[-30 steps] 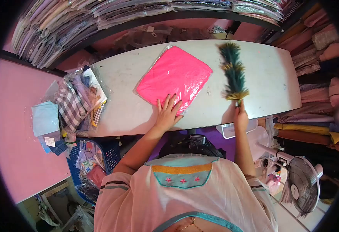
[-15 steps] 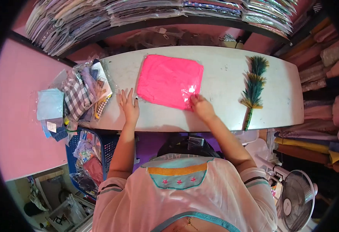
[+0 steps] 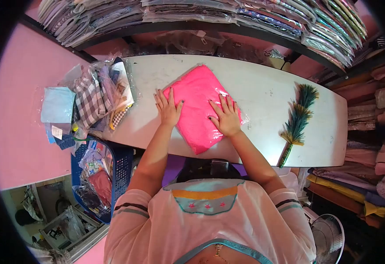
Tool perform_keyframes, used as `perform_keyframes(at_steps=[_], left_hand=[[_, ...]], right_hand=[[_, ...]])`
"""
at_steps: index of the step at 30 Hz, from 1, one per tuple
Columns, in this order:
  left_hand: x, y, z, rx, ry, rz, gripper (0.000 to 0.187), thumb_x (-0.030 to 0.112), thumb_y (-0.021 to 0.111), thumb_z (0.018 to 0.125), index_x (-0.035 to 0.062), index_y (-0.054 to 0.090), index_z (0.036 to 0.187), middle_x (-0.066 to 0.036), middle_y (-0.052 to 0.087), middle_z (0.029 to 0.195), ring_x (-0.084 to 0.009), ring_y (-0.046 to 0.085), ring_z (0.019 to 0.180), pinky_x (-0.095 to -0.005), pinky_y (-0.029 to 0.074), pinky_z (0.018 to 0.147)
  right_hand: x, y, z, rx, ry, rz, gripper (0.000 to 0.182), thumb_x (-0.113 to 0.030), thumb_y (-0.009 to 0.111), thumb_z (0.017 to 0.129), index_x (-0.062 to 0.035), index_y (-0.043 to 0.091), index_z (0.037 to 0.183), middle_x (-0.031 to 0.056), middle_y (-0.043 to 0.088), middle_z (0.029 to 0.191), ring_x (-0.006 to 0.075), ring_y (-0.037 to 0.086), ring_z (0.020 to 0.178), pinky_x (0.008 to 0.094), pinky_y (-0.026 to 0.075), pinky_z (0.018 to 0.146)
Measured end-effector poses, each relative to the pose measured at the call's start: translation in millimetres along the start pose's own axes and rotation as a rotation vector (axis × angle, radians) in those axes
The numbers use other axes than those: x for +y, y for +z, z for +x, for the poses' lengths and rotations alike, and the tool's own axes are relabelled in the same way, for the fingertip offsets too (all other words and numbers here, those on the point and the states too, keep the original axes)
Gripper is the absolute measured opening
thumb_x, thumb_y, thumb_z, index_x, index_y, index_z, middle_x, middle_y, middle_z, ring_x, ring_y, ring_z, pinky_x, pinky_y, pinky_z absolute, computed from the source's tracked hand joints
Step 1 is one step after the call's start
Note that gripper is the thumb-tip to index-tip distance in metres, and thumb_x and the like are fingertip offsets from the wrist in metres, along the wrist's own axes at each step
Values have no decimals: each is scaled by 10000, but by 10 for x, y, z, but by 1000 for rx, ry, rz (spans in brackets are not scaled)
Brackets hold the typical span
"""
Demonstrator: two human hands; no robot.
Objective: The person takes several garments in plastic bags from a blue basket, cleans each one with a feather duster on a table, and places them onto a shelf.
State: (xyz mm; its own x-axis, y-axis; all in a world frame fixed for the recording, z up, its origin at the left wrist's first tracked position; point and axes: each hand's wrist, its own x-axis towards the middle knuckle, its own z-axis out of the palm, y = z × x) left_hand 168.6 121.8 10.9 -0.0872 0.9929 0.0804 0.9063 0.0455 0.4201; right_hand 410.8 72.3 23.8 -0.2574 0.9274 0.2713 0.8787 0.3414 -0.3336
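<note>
A folded bright pink garment (image 3: 197,123) in a clear plastic bag lies turned cornerwise on the white table (image 3: 153,72). My left hand (image 3: 169,110) rests on its left edge, fingers spread. Flat on its right half lies my right hand (image 3: 227,118), with the fingers apart. Neither hand grips the package; both press on top of it. Shiny plastic shows past its right corner.
Bagged clothes (image 3: 91,99) are heaped at the table's left end. A feather duster (image 3: 299,119) lies on the right. Below the heap stands a blue basket (image 3: 123,169) of packets. Shelved bagged garments (image 3: 188,11) line the back; a fan (image 3: 328,235) stands lower right.
The pink package has turned so a corner points toward me. My left hand has come from the bare table onto it, and my right hand has gone from its lower corner to lying flat.
</note>
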Motion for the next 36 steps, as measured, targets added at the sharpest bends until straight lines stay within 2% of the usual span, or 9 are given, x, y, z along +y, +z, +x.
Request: perform_keyframes(at_steps=[5, 7, 10, 14, 17, 20, 23, 27, 36], left_hand=[[-77, -83, 241, -180, 216, -12, 693, 395, 562, 858, 205, 237, 1440, -184, -20, 1508, -400, -43, 1381, -624, 82, 1053], [-208, -93, 300, -114, 341, -89, 606, 290, 550, 868, 189, 303, 1413, -200, 84, 1492, -398, 53, 1375, -581, 131, 1064], [-438, -96, 507, 88, 278, -384, 460, 136, 514, 868, 128, 439, 1322, -196, 319, 1398, -364, 285, 1296, -460, 252, 1048], [-895, 4, 875, -25, 88, -459, 362, -54, 476, 831, 55, 578, 1161, -150, 571, 1164, -249, 553, 1060, -301, 424, 911], [-908, -125, 1111, -309, -47, -566, 317, -94, 500, 814, 32, 617, 1080, -106, 608, 1070, -154, 582, 935, -241, 462, 787], [-815, -209, 1199, -254, 150, -447, 250, -66, 544, 818, 21, 623, 1039, -74, 626, 960, -98, 566, 803, -228, 461, 698], [-834, -140, 1276, -262, 77, -455, 188, 0, 586, 815, 46, 650, 987, -98, 672, 881, -145, 622, 731, -258, 486, 674], [-745, -79, 1330, -277, -12, -522, 145, -21, 571, 836, 17, 632, 961, -27, 624, 739, -83, 556, 664, -220, 456, 621], [-753, -35, 1342, -242, 44, -558, 159, -29, 592, 821, 17, 643, 964, -53, 666, 807, -91, 611, 741, -217, 480, 679]], right_hand=[[-411, -45, -294, -59, 206, 15, 560, -415, 602, 798, -228, 471, 1309, 168, 345, 1396, 397, 317, 1268, 552, 267, 995], [-394, -155, -261, -92, 212, 98, 487, -361, 614, 797, -202, 530, 1250, 158, 375, 1371, 388, 361, 1228, 532, 311, 966], [115, -140, 123, 181, 377, 378, 195, -78, 574, 788, -21, 635, 964, 191, 634, 844, 364, 573, 804, 433, 453, 755], [712, -199, 951, 173, 245, 216, 201, -46, 533, 794, -55, 675, 935, 131, 665, 876, 329, 589, 798, 403, 468, 751], [889, -19, 1410, 101, 59, 258, 236, -36, 536, 793, -79, 669, 983, 118, 666, 918, 323, 597, 853, 397, 473, 794], [1004, 95, 1647, -27, -80, 267, 246, -20, 548, 791, -103, 676, 983, 103, 663, 954, 313, 606, 878, 383, 480, 808], [1092, 55, 1707, -147, 88, 443, 225, 8, 568, 773, -73, 681, 950, 113, 664, 947, 291, 626, 834, 352, 497, 768], [1158, 159, 1663, -191, 390, 557, 197, 68, 550, 804, -12, 664, 943, 78, 679, 905, 144, 635, 816, 273, 499, 774], [1197, 123, 1592, -99, 349, 571, 158, -18, 608, 792, -17, 679, 934, 115, 685, 834, 184, 657, 735, 275, 509, 693]])
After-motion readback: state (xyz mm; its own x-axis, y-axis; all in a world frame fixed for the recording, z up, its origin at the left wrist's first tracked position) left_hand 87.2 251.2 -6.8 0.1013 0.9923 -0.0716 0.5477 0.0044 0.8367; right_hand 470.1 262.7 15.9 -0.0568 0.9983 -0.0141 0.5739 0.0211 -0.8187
